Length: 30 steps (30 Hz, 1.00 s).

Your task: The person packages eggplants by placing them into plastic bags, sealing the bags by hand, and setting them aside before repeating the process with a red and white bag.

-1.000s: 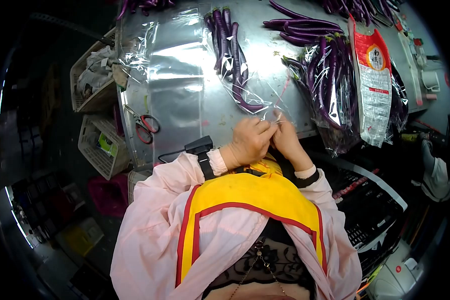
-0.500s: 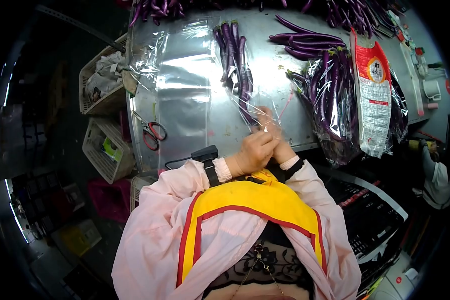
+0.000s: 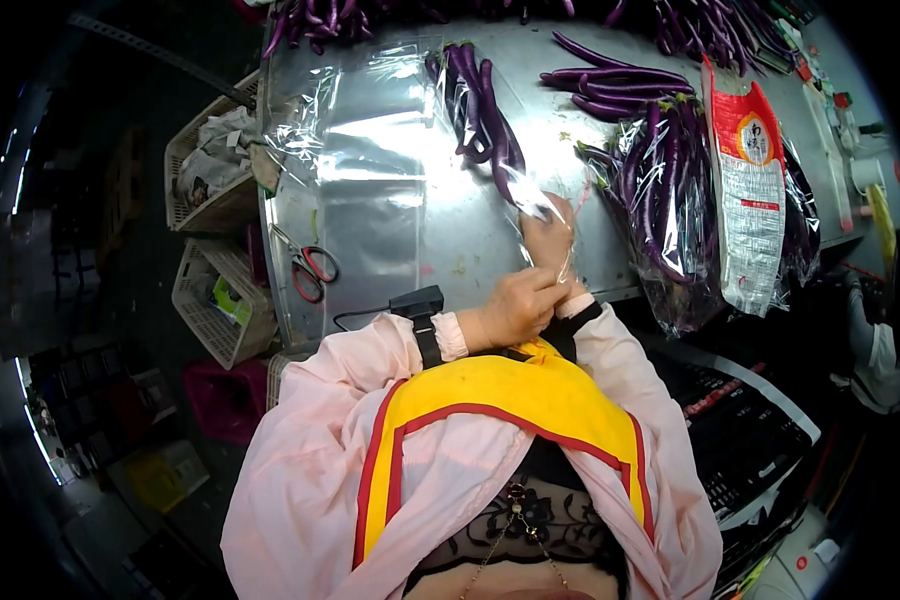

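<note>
Several long purple eggplants [image 3: 492, 120] lie in a clear plastic bag [image 3: 526, 190] on the metal table, its mouth toward me. My right hand [image 3: 548, 235] is closed around the bag's gathered film, close to the near ends of the eggplants; glare and slight blur partly hide its fingers. Nearer my body, my left hand [image 3: 518, 308] pinches the loose end of the film between thumb and fingers. Left of the eggplants, flat clear bags [image 3: 372, 210] lie on the table.
Red-handled scissors [image 3: 313, 274] lie at the left. Filled eggplant bags [image 3: 660, 210] and a red-and-white printed bag [image 3: 749, 180] are at the right, below loose eggplants [image 3: 620, 80]. Crates [image 3: 220, 305] stand beside the table's left edge.
My right hand has moved forward along the bag, away from my left hand, which stays near my body. The bagged eggplants have shifted slightly and lie closer together.
</note>
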### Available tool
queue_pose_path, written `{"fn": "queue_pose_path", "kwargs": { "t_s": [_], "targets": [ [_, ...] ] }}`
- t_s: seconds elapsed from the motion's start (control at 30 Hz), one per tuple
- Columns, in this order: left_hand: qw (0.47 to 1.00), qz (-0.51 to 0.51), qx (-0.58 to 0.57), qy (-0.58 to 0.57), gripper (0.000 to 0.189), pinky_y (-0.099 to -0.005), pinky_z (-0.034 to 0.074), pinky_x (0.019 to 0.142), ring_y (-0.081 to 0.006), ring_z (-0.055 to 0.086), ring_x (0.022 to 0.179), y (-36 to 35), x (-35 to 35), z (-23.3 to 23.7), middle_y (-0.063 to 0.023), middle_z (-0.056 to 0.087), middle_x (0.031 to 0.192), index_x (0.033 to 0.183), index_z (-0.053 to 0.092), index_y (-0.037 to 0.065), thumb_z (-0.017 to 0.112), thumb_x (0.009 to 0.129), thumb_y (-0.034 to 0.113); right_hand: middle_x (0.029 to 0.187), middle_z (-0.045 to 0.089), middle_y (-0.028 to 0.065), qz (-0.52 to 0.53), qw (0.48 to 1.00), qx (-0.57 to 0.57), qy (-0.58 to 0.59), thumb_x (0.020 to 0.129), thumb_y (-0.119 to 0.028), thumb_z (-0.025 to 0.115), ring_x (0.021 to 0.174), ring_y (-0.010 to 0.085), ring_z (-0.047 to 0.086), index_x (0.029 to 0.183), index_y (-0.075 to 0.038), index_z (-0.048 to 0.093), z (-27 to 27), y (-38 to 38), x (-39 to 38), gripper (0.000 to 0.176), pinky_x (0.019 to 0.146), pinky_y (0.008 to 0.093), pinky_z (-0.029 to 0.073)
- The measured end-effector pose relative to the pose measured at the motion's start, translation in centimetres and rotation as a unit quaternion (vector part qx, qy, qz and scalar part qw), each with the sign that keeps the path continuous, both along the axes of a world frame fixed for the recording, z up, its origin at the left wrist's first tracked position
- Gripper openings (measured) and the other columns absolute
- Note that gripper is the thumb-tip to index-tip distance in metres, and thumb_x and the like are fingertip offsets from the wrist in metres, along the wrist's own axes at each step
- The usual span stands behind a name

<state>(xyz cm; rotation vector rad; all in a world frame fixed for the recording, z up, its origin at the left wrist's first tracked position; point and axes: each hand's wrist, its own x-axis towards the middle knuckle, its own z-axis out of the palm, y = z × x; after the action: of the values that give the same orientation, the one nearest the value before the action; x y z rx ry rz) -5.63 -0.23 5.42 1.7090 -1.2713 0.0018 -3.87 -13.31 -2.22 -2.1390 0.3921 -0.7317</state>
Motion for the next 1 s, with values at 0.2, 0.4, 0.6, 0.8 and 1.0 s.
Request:
{"fn": "queue_pose_path", "kwargs": {
  "t_s": [0.2, 0.4, 0.6, 0.8, 1.0],
  "targets": [
    [0.999, 0.022, -0.044, 0.007, 0.036, -0.0387, 0.052, 0.066, -0.0336, 0.061, 0.077, -0.7, 0.3, 0.5, -0.0129, 0.058, 0.089, 0.110, 0.067, 0.003, 0.069, 0.075, -0.003, 0.094, 0.066, 0.0118, -0.003, 0.766, 0.642, 0.000, 0.092, -0.010, 0.074, 0.080, 0.0175, 0.065, 0.135, 0.005, 0.049, 0.4, 0.0, 0.7, 0.052, 0.073, 0.0297, 0.055],
    [1.000, 0.003, -0.019, -0.008, 0.035, -0.0388, 0.052, 0.068, -0.0333, 0.061, 0.080, -0.9, 0.5, -0.5, -0.0141, 0.059, 0.088, 0.110, 0.068, 0.001, 0.067, 0.075, -0.005, 0.092, 0.066, 0.0145, 0.042, 0.753, 0.657, -0.010, 0.091, -0.002, 0.073, 0.080, 0.0189, 0.066, 0.137, 0.006, 0.038, -1.8, -1.2, 3.9, 0.058, 0.076, 0.0266, 0.056],
    [1.000, -0.006, 0.002, 0.013, 0.038, -0.0393, 0.052, 0.069, -0.0344, 0.061, 0.082, -0.3, 0.5, -1.3, -0.0153, 0.059, 0.091, 0.113, 0.066, 0.001, 0.067, 0.075, -0.006, 0.096, 0.069, 0.0161, -0.044, 0.906, 0.406, 0.115, 0.091, -0.009, 0.073, 0.083, 0.0184, 0.069, 0.128, 0.009, 0.043, -0.9, 0.2, 3.6, 0.051, 0.065, 0.0271, 0.056],
    [0.993, 0.081, 0.034, 0.077, 0.041, -0.0377, 0.052, 0.071, -0.0350, 0.062, 0.085, 0.0, -0.2, -2.3, -0.0162, 0.061, 0.097, 0.117, 0.065, 0.003, 0.064, 0.077, -0.007, 0.111, 0.068, 0.0216, 0.109, 0.947, 0.277, 0.118, 0.092, -0.001, 0.061, 0.100, 0.0290, 0.069, 0.130, 0.005, 0.052, -3.3, -1.8, -0.5, 0.039, 0.085, 0.0360, 0.056],
    [0.973, 0.177, 0.079, 0.123, 0.017, -0.0370, 0.050, 0.063, -0.0300, 0.062, 0.072, 0.7, -0.1, -2.8, -0.0116, 0.061, 0.088, 0.097, 0.069, 0.006, 0.071, 0.080, 0.007, 0.109, 0.066, 0.0213, 0.188, 0.933, -0.047, 0.303, 0.087, -0.007, 0.066, 0.100, 0.0412, 0.063, 0.107, -0.003, 0.065, 6.4, -3.6, -13.6, 0.021, 0.084, 0.0448, 0.052]
  ]
}}
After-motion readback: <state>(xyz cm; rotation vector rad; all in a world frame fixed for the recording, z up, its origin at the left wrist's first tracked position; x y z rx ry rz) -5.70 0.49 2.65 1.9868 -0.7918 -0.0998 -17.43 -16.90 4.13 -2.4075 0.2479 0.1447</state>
